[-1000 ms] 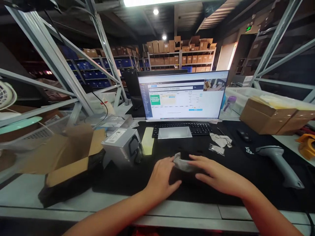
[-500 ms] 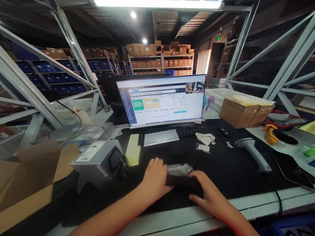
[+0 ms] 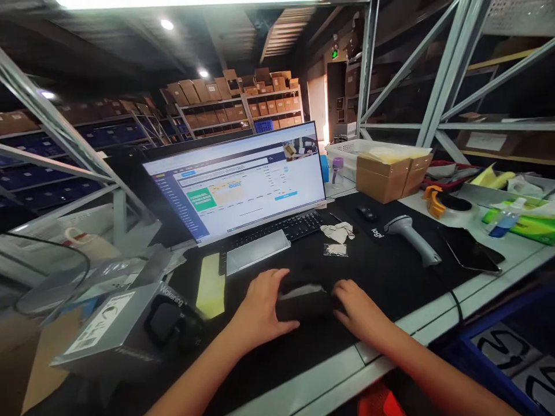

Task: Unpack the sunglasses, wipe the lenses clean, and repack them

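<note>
Between my hands, low over the black desk mat (image 3: 269,352), is a dark, glossy-topped object (image 3: 306,303); blur hides its exact kind. My left hand (image 3: 260,306) curves round its left end, thumb below and fingers above. At the right end, my right hand (image 3: 358,306) has its fingertips and thumb on the edge. To the left sits a grey printed box (image 3: 117,329) with a black device pictured on it. Beyond the hands lie a yellow paper strip (image 3: 211,286), a small clear packet (image 3: 335,249) and a crumpled whitish cloth (image 3: 338,232).
A monitor (image 3: 243,190) stands behind a keyboard (image 3: 306,225) with a clear-topped tray (image 3: 259,252) on it. Rightward are a mouse (image 3: 366,214), a barcode scanner (image 3: 411,240), a phone (image 3: 470,248), a tape dispenser (image 3: 433,201) and a cardboard box (image 3: 381,178). An open carton (image 3: 50,358) stands left.
The view has turned to the right and tilted. The object between my hands now shows a darker top, where greyish shiny plastic was seen before. My left fingers have spread wider.
</note>
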`<state>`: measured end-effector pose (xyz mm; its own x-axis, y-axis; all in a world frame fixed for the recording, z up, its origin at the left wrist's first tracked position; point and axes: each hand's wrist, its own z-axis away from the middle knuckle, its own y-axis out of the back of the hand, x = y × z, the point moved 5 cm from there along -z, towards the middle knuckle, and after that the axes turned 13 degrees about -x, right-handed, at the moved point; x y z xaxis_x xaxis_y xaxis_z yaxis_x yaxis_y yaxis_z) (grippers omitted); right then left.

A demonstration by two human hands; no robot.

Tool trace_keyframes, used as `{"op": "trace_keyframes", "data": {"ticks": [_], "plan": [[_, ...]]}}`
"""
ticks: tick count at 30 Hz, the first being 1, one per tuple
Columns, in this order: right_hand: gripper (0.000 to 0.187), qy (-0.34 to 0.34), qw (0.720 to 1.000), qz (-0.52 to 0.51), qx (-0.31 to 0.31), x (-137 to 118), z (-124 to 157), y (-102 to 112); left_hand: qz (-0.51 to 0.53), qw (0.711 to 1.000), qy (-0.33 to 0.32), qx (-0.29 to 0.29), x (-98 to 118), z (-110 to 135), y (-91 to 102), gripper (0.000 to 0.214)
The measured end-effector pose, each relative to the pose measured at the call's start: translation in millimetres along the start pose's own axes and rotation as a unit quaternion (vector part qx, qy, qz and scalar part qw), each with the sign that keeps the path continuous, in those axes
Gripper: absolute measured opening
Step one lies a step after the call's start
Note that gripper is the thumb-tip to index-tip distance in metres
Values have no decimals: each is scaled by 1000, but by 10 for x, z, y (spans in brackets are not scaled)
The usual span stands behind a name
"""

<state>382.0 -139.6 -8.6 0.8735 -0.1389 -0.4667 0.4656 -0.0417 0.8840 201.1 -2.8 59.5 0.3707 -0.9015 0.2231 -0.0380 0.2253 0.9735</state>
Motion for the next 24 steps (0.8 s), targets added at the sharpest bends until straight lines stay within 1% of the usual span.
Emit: {"op": "trace_keyframes", "data": {"ticks": [2,3,5,7,9,11,13,15,16,18,20,21,22,23,24], "plan": [[13,-9,997,79,-22,-80,-83,0,9,1000,5,7,16,-29,7,111],[12,-3,993,110,-31,-104,-118,7,8,1000,7,6,25,-32,-3,113],[15,25,986,154,-57,-108,-166,26,6,1000,14,5,32,-22,-31,106],[15,46,979,178,-89,-44,-184,85,14,1000,22,5,28,-3,-51,96],[16,52,974,190,-114,35,-181,222,19,999,26,3,28,12,-55,92],[19,72,969,202,-122,21,-176,445,4,1000,27,-5,48,16,-44,92],[22,122,959,222,-125,-157,-199,689,-24,999,23,-19,85,6,-24,93],[23,189,944,241,-121,-485,-279,873,-43,998,11,-32,123,-15,-1,94],[24,222,936,247,-118,-678,-343,920,-48,998,3,-38,136,-27,10,90],[23,289,920,236,-120,-1059,-490,895,-46,998,-10,-46,135,-40,25,76],[24,328,917,187,-128,-1326,-640,761,-33,998,-13,-49,91,-17,28,64],[25,338,920,149,-129,-1397,-701,685,-19,999,-12,-45,56,16,26,64],[26,343,926,103,-121,-1424,-748,624,2,1000,-7,-29,14,65,27,69],[29,345,932,50,-104,-1410,-777,590,27,1000,4,6,-34,131,36,78],[32,343,936,-8,-75,-1362,-788,590,55,996,26,62,-90,215,53,87]]}}
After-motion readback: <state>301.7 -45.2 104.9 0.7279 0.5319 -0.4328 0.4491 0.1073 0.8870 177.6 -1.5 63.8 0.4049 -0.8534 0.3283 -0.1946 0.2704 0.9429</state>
